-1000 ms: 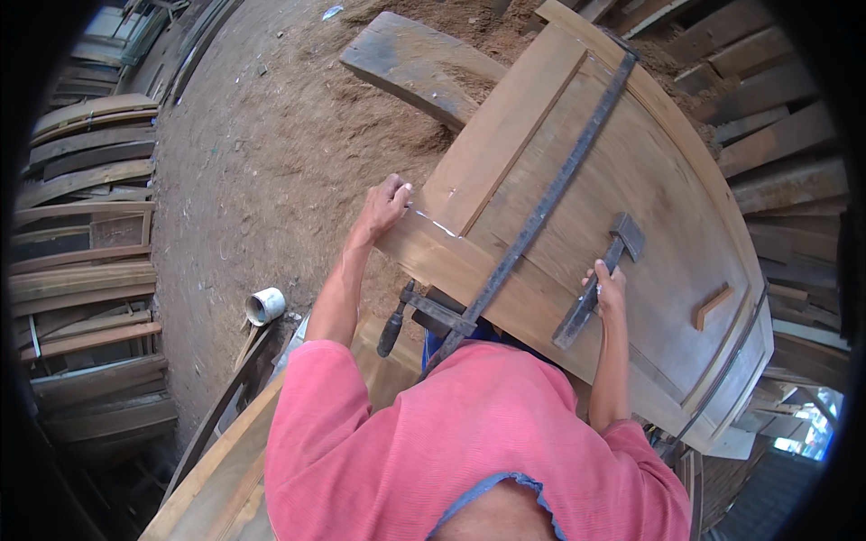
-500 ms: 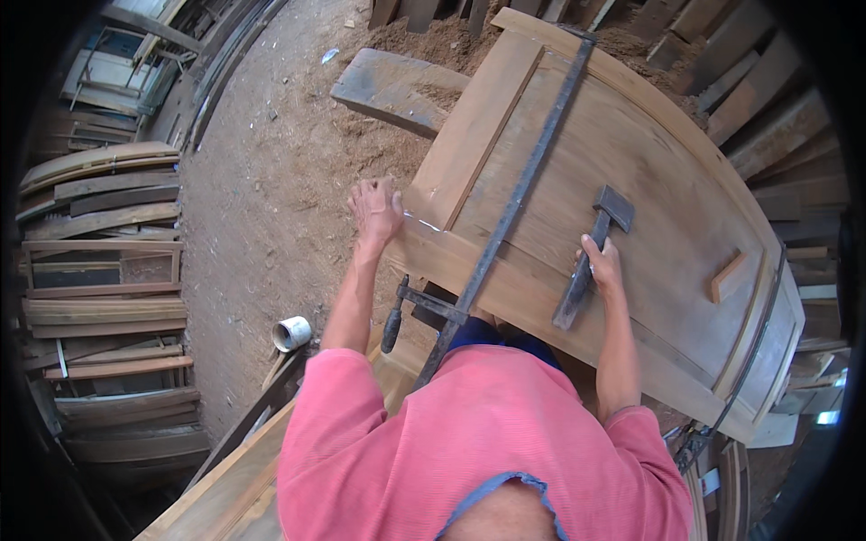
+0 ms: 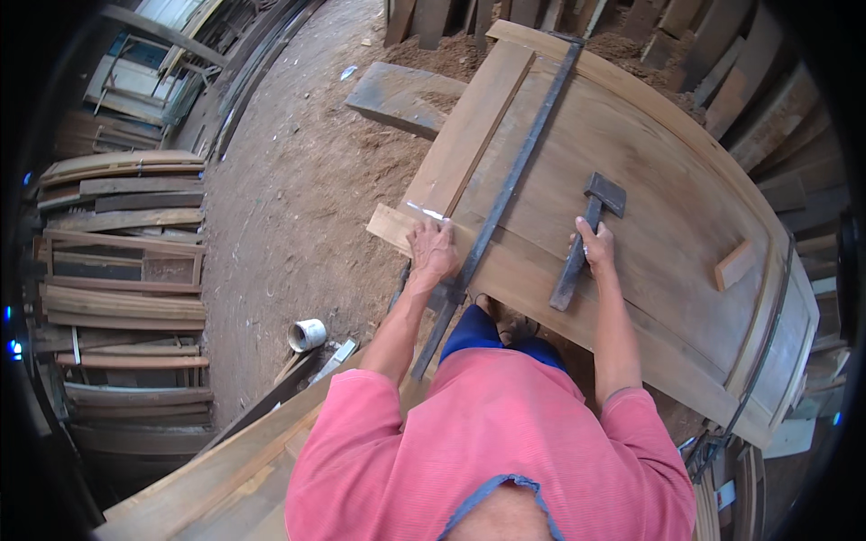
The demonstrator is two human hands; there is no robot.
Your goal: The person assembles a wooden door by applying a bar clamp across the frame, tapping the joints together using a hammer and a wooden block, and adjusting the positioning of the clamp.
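Note:
A large panelled wooden door (image 3: 622,135) lies before me, with a dark bar clamp (image 3: 523,162) running across it. My right hand (image 3: 595,245) is wrapped around the handle of a hammer (image 3: 606,195), its dark, blocky head pointing away from me over the panel. On the near rail (image 3: 390,227), left of the clamp bar, rests my left hand (image 3: 435,251), its fingers lying on the wood. Just beyond those fingers, a white smear (image 3: 426,212) marks the joint. My left hand and forearm cover much of the clamp's near end.
A small wooden block (image 3: 734,265) lies on the door's right part, near a second clamp (image 3: 767,329). A thick timber (image 3: 397,95) lies beyond the door on the sawdust-strewn floor. To the left are a white cup (image 3: 308,334) and stacked boards (image 3: 126,311). More planks (image 3: 780,113) stand at right.
My left hand has moved right and nearer, from the rail's left end onto the rail beside the clamp. My right hand still holds the hammer in nearly the same place.

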